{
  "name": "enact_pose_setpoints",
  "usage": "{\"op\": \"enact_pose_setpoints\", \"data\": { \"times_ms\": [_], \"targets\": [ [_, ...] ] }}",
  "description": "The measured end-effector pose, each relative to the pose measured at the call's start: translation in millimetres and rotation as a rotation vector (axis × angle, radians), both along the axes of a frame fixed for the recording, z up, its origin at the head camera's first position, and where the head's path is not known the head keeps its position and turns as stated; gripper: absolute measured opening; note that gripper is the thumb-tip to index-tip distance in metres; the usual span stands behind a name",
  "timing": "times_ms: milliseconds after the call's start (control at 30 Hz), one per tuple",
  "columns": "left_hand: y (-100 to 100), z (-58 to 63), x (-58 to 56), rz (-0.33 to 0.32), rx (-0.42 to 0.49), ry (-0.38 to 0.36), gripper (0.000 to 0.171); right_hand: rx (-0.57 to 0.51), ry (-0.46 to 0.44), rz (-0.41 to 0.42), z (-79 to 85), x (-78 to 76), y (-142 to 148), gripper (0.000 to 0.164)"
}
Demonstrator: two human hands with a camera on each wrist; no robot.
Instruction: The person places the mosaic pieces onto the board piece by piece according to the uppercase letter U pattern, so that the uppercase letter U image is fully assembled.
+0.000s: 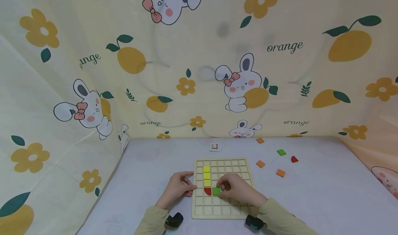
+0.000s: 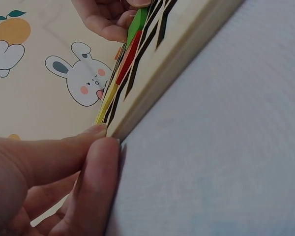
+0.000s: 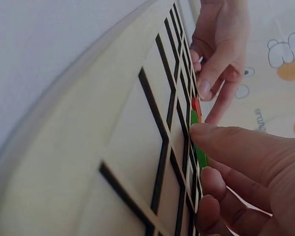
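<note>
The left hand (image 1: pixel 178 187) grips the left edge of the grid board (image 1: pixel 225 212) on the tabletop (image 1: pixel 149 179), while the right hand's (image 1: pixel 237 190) grip is closed on the green square tile (image 1: pixel 216 191), thumb and fingers pinching it. The green square tile is at the board, nearer its left edge than its right, just right of the red rounded tile (image 1: pixel 207 191); three yellow tiles (image 1: pixel 207 176) extend from the latter toward the far edge.
</note>
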State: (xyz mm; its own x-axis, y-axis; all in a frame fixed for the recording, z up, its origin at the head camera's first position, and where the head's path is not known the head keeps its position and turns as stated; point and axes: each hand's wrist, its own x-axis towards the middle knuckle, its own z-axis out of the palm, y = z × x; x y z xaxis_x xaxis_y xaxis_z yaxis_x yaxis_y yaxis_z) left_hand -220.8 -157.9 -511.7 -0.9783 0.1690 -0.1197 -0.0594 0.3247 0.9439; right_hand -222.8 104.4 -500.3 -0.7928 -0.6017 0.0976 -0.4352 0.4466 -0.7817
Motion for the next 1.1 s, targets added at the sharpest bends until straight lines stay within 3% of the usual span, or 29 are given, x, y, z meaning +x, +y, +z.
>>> {"op": "enact_pose_setpoints", "data": {
  "times_ms": [733, 933, 1100],
  "targets": [
    [0, -3.6, -2.2, 0.011, -0.013, -0.01, 0.061, 0.003, -0.01, -0.019, 7.8, 2.6, 1, 0.023],
    [0, -2.8, -1.4, 0.01, -0.012, -0.017, 0.061, -0.005, 0.064, -0.051, 19.2, -6.3, 25, 0.026],
    [1, -2.3, -1.8, 0.011, -0.014, -0.016, 0.061, 0.007, 0.11, -0.176, 36.8, -20.7, 61, 0.029]
  ]
}}
